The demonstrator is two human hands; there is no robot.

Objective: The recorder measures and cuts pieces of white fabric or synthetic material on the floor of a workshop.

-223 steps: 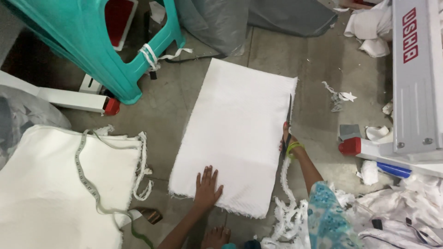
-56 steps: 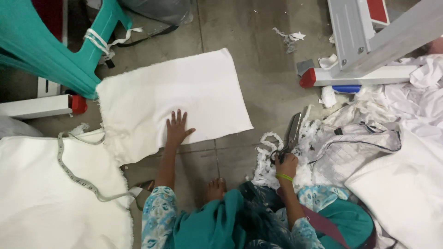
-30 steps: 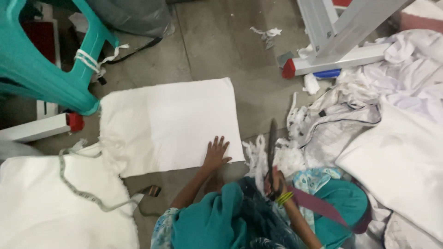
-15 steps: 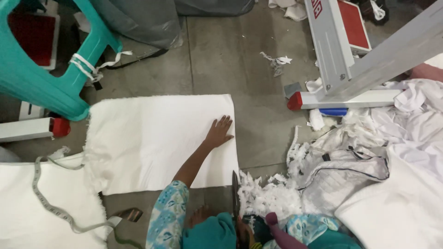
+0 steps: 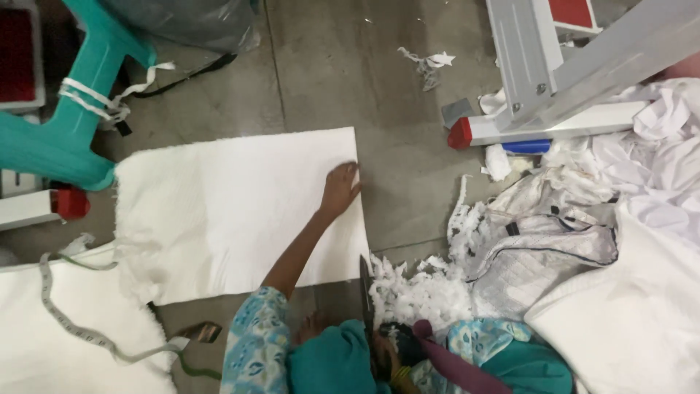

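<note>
Left hand [image 5: 340,190] flat on white cloth [image 5: 233,211]; right hand [image 5: 384,350] grips scissors [image 5: 366,292].

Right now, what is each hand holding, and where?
Right hand grips the scissors by their handles. Left hand holds nothing, lying flat on the white cloth.

Your right hand [image 5: 385,350] is mostly hidden behind your teal clothing near the bottom edge, so you cannot tell how its fingers sit on the scissors [image 5: 365,295]; only the dark blades show. The near edge of the white cloth panel [image 5: 233,211] disappears under your left forearm. The teal plastic stool [image 5: 69,124] is cut off by the top and left edges. The measuring tape [image 5: 69,321] is too small to read. The metal frame [image 5: 554,73] runs out at the top right. The white fabric pile [image 5: 642,292] is cropped at the right edge.
</note>
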